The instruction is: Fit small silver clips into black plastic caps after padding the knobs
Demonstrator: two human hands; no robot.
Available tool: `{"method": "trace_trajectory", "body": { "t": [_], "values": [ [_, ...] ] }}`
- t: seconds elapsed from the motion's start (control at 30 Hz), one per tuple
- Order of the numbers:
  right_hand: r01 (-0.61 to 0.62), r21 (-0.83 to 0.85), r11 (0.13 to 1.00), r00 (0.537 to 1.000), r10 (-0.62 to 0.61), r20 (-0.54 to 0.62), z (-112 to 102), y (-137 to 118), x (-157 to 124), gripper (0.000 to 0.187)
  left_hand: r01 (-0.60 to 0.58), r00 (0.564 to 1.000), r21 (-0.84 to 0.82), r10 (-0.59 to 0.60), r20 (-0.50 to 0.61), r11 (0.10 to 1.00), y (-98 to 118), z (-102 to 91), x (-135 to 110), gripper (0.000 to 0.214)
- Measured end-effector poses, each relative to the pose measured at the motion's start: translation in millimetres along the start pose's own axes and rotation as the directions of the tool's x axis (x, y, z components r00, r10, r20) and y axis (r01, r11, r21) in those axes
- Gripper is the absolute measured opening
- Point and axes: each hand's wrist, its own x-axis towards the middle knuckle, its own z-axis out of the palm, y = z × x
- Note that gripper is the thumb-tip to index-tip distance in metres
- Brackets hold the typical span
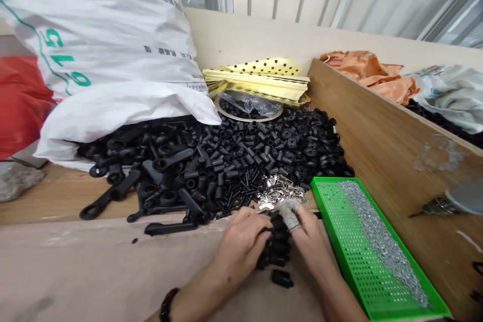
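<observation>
My left hand (pixel 243 236) is closed, with a dark piece showing between its thumb and fingers, seemingly a small black plastic part. Bent fingers on my right hand (pixel 305 229), wrapped in greyish tape, reach to the edge of the metal clips (pixel 281 191); whatever they pinch is hidden. Between the two hands stands a row of short black plastic cylinders (pixel 279 246). One more black cylinder (pixel 282 278) lies on its side nearer to me. Beyond the fingers are black screws (pixel 247 186) and a heap of black sleeves (pixel 252 153).
A green perforated tray (pixel 328 216) holding small silver pieces stands right, beside a wooden partition (pixel 377 141). Long black handles (pixel 132 186) spill from a white sack (pixel 124 50) at left. Round black discs (pixel 309 141) and a metal bowl (pixel 260 118) under yellow sheets (pixel 260 83) lie behind.
</observation>
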Motion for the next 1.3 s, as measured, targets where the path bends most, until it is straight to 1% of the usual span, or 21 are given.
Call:
{"method": "trace_trajectory", "body": {
  "t": [0.1, 0.2, 0.23, 0.3, 0.37, 0.43, 0.5, 0.53, 0.6, 0.63, 0.67, 0.8, 0.87, 0.9, 0.97, 1.0, 1.03, 1.1, 1.17, 1.23, 1.3],
  "values": [
    [-0.004, 0.022, 1.000, 0.999, 0.006, -0.052, 2, 8, 2, 0.016, 0.001, 0.996, 0.144, -0.014, 0.089, 0.990, 6, 12.2, 13, 0.016],
    [0.013, 0.009, 1.000, 0.998, -0.012, -0.054, -1, 9, 2, 0.014, -0.013, 0.992, 0.202, -0.013, 0.128, 0.979, 7, 14.8, 18, 0.016],
    [0.020, 0.005, 1.000, 0.998, -0.019, -0.056, -3, 8, 2, 0.014, -0.034, 0.991, 0.202, 0.007, 0.134, 0.979, 7, 11.4, 17, 0.015],
    [0.028, 0.006, 1.000, 0.998, -0.027, -0.063, -5, 6, 1, 0.015, -0.086, 0.990, 0.223, 0.058, 0.131, 0.971, 3, -2.4, 13, 0.015],
    [0.023, 0.018, 1.000, 0.998, -0.022, -0.063, -4, 5, 1, 0.016, -0.113, 0.990, 0.318, 0.080, 0.114, 0.941, -3, -22.2, 7, 0.019],
    [0.025, 0.038, 0.999, 0.998, -0.023, -0.063, 0, 5, 0, 0.017, -0.088, 0.992, 0.509, 0.027, 0.127, 0.856, -11, -41.4, 2, 0.021],
    [0.049, 0.064, 0.997, 0.997, -0.045, -0.062, 5, 7, 0, 0.018, -0.096, 0.985, 0.706, -0.033, 0.167, 0.702, -19, -54.1, -2, 0.022],
    [0.067, 0.075, 0.995, 0.996, -0.063, -0.061, 8, 7, 0, 0.017, -0.118, 0.982, 0.774, -0.043, 0.185, 0.622, -22, -57.4, -3, 0.023],
    [0.103, 0.082, 0.991, 0.994, -0.099, -0.050, 11, 5, 0, 0.016, -0.179, 0.975, 0.841, -0.019, 0.219, 0.511, -26, -59.0, -3, 0.024],
    [0.120, 0.079, 0.990, 0.992, -0.116, -0.049, 11, 4, 0, 0.016, -0.200, 0.974, 0.847, 0.004, 0.228, 0.492, -28, -58.4, -3, 0.025],
    [0.137, 0.075, 0.988, 0.990, -0.133, -0.050, 10, 1, 0, 0.016, -0.210, 0.973, 0.842, 0.023, 0.229, 0.497, -30, -57.6, -2, 0.026],
    [0.193, 0.051, 0.980, 0.981, -0.192, -0.022, 5, -13, -2, 0.017, -0.198, 0.978, 0.795, 0.056, 0.203, 0.573, -35, -58.9, 3, 0.024],
    [0.217, 0.044, 0.975, 0.975, -0.218, 0.031, 5, -20, -2, 0.017, -0.183, 0.982, 0.726, 0.096, 0.160, 0.663, -37, -61.8, 5, 0.020],
    [0.230, 0.041, 0.972, 0.971, -0.233, 0.060, 5, -23, -2, 0.018, -0.161, 0.987, 0.657, 0.115, 0.113, 0.737, -38, -63.1, 6, 0.018],
    [0.264, 0.023, 0.964, 0.956, -0.264, 0.124, 9, -29, -2, 0.019, -0.097, 0.994, 0.450, 0.112, -0.007, 0.888, -35, -64.5, 7, 0.016],
    [0.286, 0.007, 0.958, 0.946, -0.284, 0.154, 11, -32, -2, 0.019, -0.066, 0.995, 0.330, 0.086, -0.048, 0.942, -33, -64.4, 8, 0.016],
    [0.310, -0.017, 0.950, 0.936, -0.302, 0.178, 13, -34, -2, 0.020, -0.037, 0.997, 0.221, 0.051, -0.060, 0.975, -30, -63.8, 8, 0.016],
    [0.363, -0.074, 0.929, 0.914, -0.340, 0.221, 17, -37, -1, 0.023, 0.021, 0.999, 0.036, -0.020, -0.025, 0.999, -22, -61.0, 8, 0.016],
    [0.412, -0.121, 0.903, 0.893, -0.374, 0.252, 19, -37, -2, 0.027, 0.117, 0.993, -0.102, -0.116, 0.024, 0.988, -15, -56.7, 6, 0.015],
    [0.454, -0.141, 0.880, 0.873, -0.407, 0.270, 19, -35, -4, 0.030, 0.230, 0.973, -0.218, -0.224, 0.054, 0.948, -10, -51.3, 2, 0.012],
    [0.479, -0.143, 0.866, 0.857, -0.427, 0.286, 18, -32, -5, 0.031, 0.314, 0.949, -0.332, -0.298, 0.099, 0.889, -8, -46.0, -1, 0.011]
  ]
}}
